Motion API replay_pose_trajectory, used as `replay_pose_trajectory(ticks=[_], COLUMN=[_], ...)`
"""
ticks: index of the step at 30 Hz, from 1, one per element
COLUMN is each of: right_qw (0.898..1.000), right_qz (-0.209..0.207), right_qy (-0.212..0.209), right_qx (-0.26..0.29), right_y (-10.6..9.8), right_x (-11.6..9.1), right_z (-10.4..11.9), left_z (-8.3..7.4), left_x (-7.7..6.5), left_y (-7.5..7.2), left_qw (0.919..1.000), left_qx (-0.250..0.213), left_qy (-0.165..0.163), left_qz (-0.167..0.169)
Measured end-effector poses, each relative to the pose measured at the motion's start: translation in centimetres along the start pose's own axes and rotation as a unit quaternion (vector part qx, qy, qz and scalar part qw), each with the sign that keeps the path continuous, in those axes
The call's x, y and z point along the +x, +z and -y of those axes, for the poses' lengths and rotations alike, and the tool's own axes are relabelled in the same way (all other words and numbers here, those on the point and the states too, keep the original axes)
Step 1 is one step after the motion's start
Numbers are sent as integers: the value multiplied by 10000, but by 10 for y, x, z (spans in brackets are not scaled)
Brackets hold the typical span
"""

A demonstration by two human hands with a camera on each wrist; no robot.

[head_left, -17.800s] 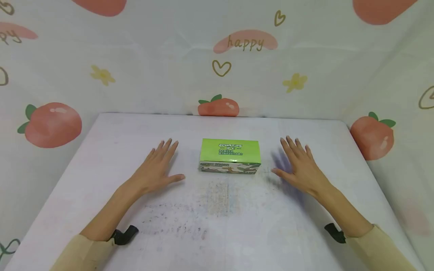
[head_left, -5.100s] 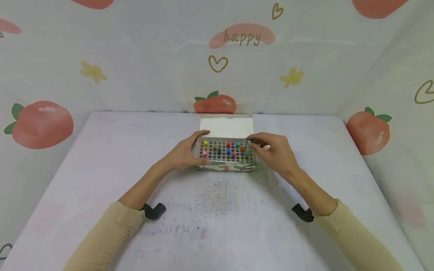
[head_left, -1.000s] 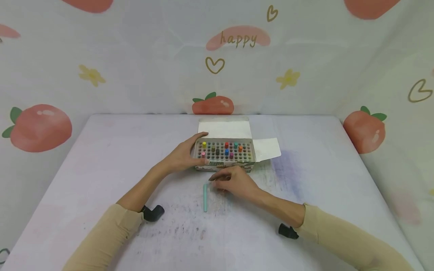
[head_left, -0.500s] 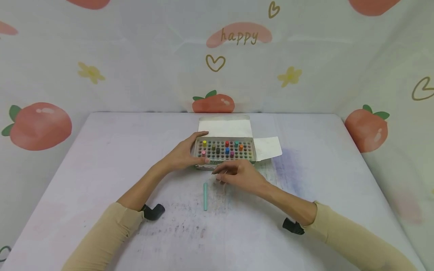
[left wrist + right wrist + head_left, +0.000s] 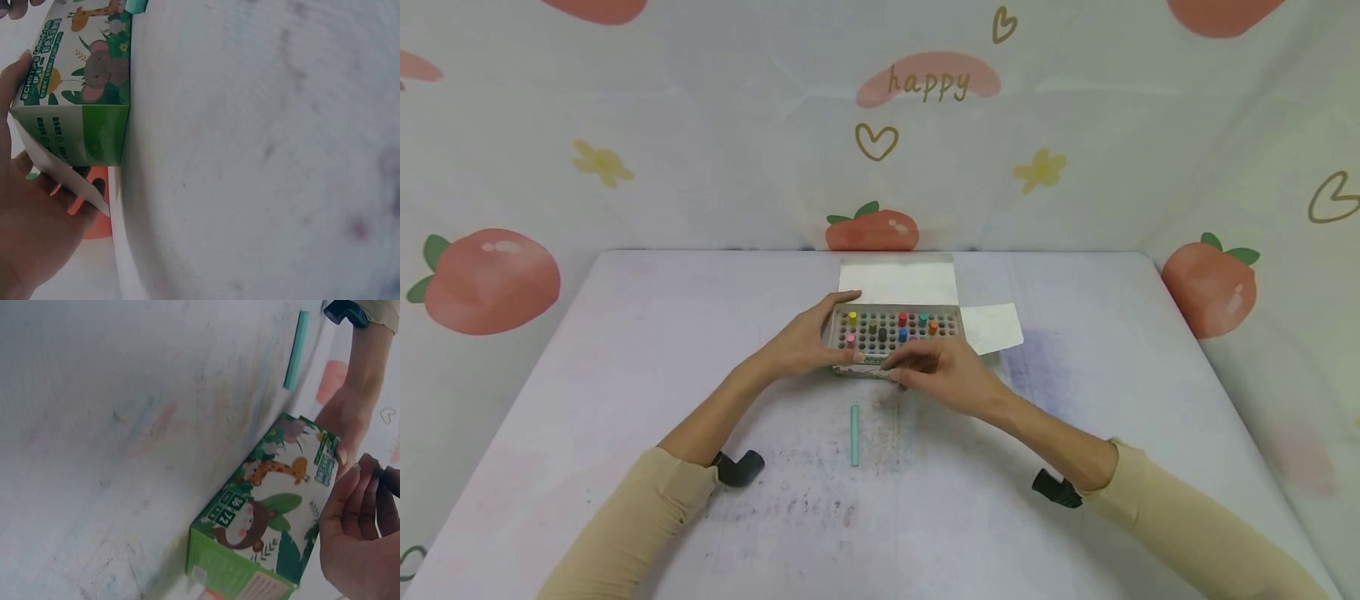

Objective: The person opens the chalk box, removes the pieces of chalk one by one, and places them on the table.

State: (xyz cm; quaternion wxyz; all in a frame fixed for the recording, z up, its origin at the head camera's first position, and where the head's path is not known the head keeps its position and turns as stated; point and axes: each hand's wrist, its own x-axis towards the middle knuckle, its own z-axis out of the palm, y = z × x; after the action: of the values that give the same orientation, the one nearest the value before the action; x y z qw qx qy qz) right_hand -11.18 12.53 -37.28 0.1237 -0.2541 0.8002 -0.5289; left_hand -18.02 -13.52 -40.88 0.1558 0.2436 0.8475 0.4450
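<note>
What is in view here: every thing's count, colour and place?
box: 1, green and white, animal prints, centre of table
lid: 1, white inside, folded open behind the box
side flap: 1, white, opened out at the box's right
insert: 1, grey, holed, inside the box
standing sticks: at least eight, mixed colours, in the insert
loose stick: 1, teal, lying before the box
table: 1, white, smudged, below the box
backdrop: 1, white, colourful prints, behind
sleeves: 2, beige, lower left and right
wrist pieces: 2, black, one by each cuff
left hand: 1, bare, gripping the box's left end
right hand: 1, bare, by the box's front
</note>
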Motion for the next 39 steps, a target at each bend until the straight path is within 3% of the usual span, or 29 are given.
replay_pose_trajectory(ticks=[8,15,29,39], right_qw=[9987,9953,9926,9893], right_qz=[-490,-564,-963,-1219], right_qy=[128,536,693,697], right_qx=[102,571,264,-389], right_y=[-17,-36,-55,-61], right_x=[3,5,9,10], right_z=[0,9,-9,-21], left_z=[0,-1,1,0], left_x=[1,0,0,0], left_y=[-1,-1,-2,-2], left_qw=[9999,9997,9993,9997], left_qx=[96,179,325,212], left_qy=[-19,-55,-56,-75], left_qz=[-53,-134,-187,-121])
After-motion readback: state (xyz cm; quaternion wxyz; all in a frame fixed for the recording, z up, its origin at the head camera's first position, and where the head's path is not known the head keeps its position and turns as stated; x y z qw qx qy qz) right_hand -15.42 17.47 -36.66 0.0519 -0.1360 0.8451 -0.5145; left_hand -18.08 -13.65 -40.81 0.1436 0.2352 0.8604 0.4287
